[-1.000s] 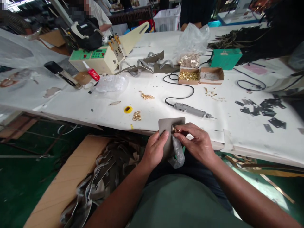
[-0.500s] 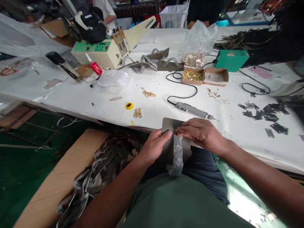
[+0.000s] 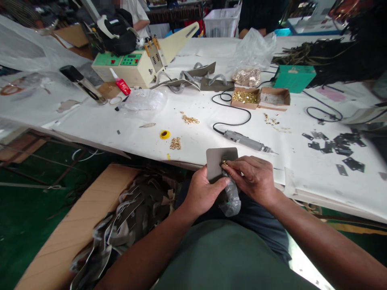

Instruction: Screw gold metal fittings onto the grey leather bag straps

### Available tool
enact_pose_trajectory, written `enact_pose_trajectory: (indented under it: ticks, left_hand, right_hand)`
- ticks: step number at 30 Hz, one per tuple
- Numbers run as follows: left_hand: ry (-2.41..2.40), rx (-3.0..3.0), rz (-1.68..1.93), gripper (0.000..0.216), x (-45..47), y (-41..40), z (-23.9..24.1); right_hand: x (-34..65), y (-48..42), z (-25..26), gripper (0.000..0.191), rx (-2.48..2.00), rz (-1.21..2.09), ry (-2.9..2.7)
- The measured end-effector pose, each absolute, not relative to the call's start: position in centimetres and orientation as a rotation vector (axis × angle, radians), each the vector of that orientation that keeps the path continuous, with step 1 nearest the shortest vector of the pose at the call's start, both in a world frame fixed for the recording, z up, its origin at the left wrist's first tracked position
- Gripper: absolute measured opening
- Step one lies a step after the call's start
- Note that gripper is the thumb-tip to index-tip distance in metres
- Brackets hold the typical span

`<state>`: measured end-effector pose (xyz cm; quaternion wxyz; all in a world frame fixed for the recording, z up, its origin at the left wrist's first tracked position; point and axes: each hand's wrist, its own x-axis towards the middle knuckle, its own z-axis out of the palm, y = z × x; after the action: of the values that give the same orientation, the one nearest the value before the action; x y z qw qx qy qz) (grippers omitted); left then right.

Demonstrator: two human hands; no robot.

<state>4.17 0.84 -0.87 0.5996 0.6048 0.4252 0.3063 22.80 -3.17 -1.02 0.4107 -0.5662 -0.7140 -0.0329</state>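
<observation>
My left hand [image 3: 205, 189] grips a flat grey-brown panel [image 3: 215, 159] by its left side, thumb lying across the front. Down from the panel hangs a handle wrapped in clear plastic [image 3: 232, 197]. Between the thumb and fingertips of my right hand [image 3: 252, 177] is a small gold-coloured metal fitting [image 3: 224, 162], pressed against the panel above the handle. The fingers partly hide the fitting. On the table just beyond lies a grey electric screwdriver [image 3: 246, 141] with a black cord. Small gold fittings [image 3: 175, 143] sit in a pile beside a yellow round container [image 3: 165, 135].
Dark metal plates [image 3: 340, 143] are scattered at the right. Cardboard boxes [image 3: 244, 98] of gold parts and a green box [image 3: 294, 78] stand farther back. A cream machine [image 3: 130, 68] is at the back left. Below the table's left edge, a carton [image 3: 75, 217] holds more panels.
The panel has turned in my hands, and its handle has swung to the right. My left thumb has slid down toward the handle; my right hand stays pinched at the fitting.
</observation>
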Motion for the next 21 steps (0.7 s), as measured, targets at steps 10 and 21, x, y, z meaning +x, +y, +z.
enact_pose_trajectory:
  ticks: [10, 21]
  left_hand:
    - [0.866, 1.048, 0.73, 0.039, 3.8, 2.0, -0.2]
    - [0.683, 0.764, 0.704, 0.04, 4.6, 2.5, -0.1]
  right_hand:
    - [23.6, -5.3, -0.6, 0.016, -1.283, 0.177, -1.61]
    - [22.6, -4.5, -1.5, 0.047, -1.381, 1.136, -0.714]
